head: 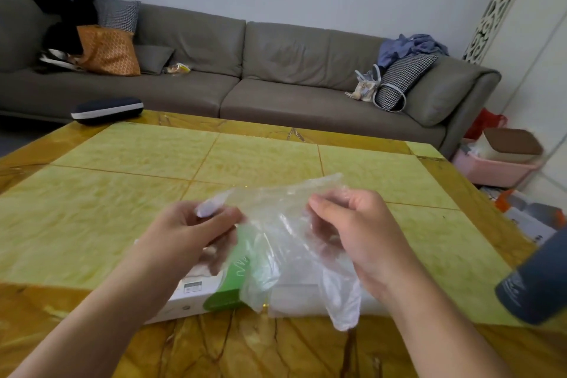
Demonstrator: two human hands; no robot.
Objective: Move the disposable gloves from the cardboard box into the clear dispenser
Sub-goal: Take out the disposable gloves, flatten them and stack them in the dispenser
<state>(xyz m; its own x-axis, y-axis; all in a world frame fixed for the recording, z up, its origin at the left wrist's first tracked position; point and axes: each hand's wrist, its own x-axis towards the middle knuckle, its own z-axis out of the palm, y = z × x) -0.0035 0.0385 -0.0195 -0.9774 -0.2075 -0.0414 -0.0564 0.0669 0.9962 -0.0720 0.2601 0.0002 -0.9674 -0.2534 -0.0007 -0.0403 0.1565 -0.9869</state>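
Holding a thin clear glove above the near table, the left hand pinches its left edge and the right hand curls round its right side. Its long axis appears to slant from far, upper edge to near, lower fingertips hanging right. Probably weightless, limp and slippery film; a pinch at the cuff edge should suit. Beneath lie the green-and-white cardboard box, left, and a pale dispenser, right. Farther off stands a grey sofa.
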